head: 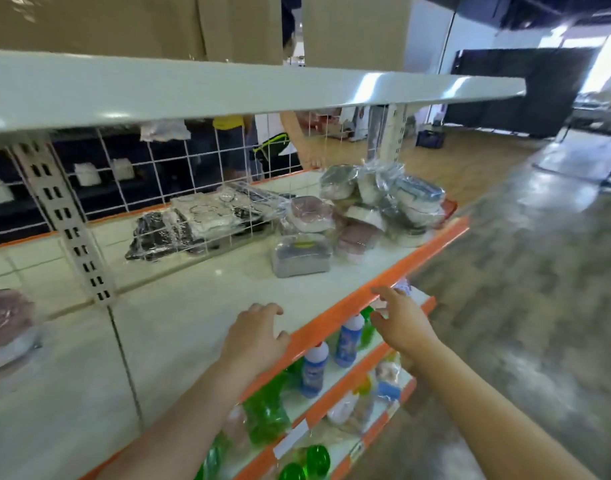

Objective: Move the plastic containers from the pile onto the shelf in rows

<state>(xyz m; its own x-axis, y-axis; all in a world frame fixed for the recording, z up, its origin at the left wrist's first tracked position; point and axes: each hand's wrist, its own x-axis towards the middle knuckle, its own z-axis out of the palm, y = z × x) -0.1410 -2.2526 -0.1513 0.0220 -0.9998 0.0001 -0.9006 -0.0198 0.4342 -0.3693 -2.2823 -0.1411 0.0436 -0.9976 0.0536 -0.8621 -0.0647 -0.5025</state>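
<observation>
We see both hands out over the white shelf with its orange front edge. Left hand rests at the shelf's front lip, fingers loosely bent, grip holding nothing. Right hand hangs just past the orange edge, fingers spread and relaxed, grip wide, nothing in it.

The pile of plastic containers, wrapped in clear film, sits on the same shelf toward 1 o'clock from the hands, well apart from both. A grey wrapped container lies at the pile's near side, at 12 o'clock from the left hand, closest to us but not touched. One more wrapped container sits at the far left of the shelf, at 9 o'clock, apart from the pile.

Behind a white wire grid, flat wrapped packs lie at 11 o'clock. Below the shelf, blue-white bottles and green bottles stand on lower tiers. Frame is motion-blurred; finer detail unreadable.
</observation>
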